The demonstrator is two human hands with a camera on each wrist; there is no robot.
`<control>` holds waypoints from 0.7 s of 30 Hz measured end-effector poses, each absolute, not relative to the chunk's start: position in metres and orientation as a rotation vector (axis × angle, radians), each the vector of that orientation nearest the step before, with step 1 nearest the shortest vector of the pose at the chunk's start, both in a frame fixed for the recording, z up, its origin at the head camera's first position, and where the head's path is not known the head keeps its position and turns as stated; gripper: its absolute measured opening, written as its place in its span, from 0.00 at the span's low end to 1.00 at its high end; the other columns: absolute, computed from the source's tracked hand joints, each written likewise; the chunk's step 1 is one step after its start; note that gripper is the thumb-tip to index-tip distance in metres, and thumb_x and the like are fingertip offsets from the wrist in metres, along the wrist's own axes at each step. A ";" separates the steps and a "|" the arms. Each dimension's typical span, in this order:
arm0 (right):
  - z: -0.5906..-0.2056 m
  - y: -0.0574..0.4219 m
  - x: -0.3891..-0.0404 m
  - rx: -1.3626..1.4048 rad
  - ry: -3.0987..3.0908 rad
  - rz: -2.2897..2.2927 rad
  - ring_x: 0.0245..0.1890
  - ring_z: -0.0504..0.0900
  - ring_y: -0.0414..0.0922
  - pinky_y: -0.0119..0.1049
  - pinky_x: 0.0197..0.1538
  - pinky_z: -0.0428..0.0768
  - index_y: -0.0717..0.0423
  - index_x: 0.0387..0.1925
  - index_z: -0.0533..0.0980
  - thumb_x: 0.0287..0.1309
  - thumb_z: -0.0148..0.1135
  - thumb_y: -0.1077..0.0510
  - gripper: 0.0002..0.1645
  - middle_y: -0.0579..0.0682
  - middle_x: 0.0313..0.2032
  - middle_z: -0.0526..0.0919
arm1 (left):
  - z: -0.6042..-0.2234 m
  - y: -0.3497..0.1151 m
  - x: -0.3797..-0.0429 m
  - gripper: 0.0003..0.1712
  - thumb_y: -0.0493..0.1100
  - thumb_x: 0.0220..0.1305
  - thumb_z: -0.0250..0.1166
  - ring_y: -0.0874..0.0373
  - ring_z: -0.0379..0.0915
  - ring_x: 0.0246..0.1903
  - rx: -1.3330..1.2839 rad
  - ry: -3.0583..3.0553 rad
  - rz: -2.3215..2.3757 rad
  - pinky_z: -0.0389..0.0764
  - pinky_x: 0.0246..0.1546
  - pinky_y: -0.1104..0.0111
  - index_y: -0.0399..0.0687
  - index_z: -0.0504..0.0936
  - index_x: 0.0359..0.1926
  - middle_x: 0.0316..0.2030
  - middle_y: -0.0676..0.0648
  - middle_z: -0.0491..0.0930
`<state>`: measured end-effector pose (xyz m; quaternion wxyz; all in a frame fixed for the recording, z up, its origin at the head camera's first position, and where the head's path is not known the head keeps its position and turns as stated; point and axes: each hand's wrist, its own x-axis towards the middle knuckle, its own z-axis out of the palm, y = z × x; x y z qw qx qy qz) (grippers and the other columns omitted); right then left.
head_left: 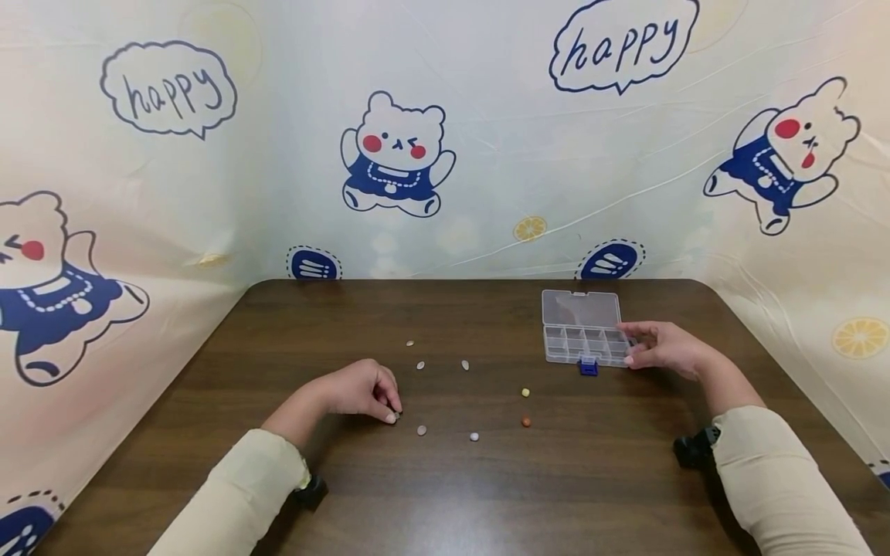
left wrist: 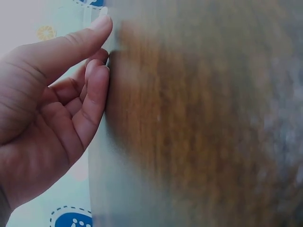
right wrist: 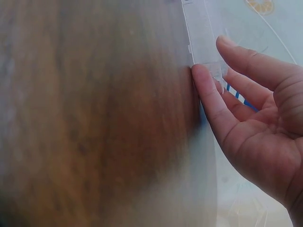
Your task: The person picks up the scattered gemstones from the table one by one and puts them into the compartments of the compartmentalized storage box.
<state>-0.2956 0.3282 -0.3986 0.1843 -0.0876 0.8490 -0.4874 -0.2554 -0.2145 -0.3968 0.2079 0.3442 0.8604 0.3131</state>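
Observation:
In the head view my left hand [head_left: 361, 392] is low over the table at centre left. Its thumb and forefinger pinch a small dark greenish stone [head_left: 397, 416], mostly covered by the fingertips; the left wrist view shows the other fingers curled. My right hand [head_left: 667, 350] holds the right end of a clear plastic compartment box [head_left: 565, 358], thumb at the front and fingers behind. Its lid [head_left: 580, 309] stands raised at the back, and a blue latch [head_left: 589, 369] hangs at the front. The box's compartments show nothing inside.
Between the hands lie small stones: a pinkish one [head_left: 421, 430], a whitish one [head_left: 474, 437], an orange-brown one [head_left: 526, 422] and a yellow one [head_left: 525, 393]. Farther back are pale ones, including one [head_left: 465, 364]. Behind the brown table [head_left: 445, 494] hangs a printed cloth [head_left: 487, 170].

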 end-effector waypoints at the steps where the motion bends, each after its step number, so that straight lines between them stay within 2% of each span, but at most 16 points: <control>1: -0.398 0.328 -0.296 -0.247 2.395 -1.374 0.48 0.75 0.53 0.31 0.48 0.79 0.67 0.71 0.58 0.51 0.73 0.63 0.49 0.73 0.66 0.58 | -0.396 -0.215 -0.255 0.04 0.39 0.52 0.76 0.64 0.72 0.27 0.945 2.394 0.875 0.76 0.29 0.71 0.48 0.89 0.30 0.29 0.56 0.81; 11: -0.398 0.328 -0.296 -0.257 2.441 -1.299 0.51 0.73 0.55 0.39 0.53 0.78 0.65 0.71 0.58 0.52 0.73 0.59 0.50 0.72 0.66 0.59 | -0.393 -0.208 -0.253 0.03 0.37 0.55 0.74 0.60 0.74 0.21 0.804 2.336 0.950 0.80 0.25 0.64 0.47 0.88 0.31 0.25 0.51 0.83; 21: -0.399 0.328 -0.296 -0.264 2.427 -1.330 0.49 0.73 0.54 0.31 0.47 0.78 0.65 0.71 0.58 0.52 0.73 0.60 0.50 0.71 0.65 0.61 | -0.388 -0.197 -0.257 0.04 0.37 0.53 0.75 0.59 0.76 0.23 0.848 2.373 1.019 0.81 0.27 0.64 0.47 0.87 0.31 0.25 0.51 0.83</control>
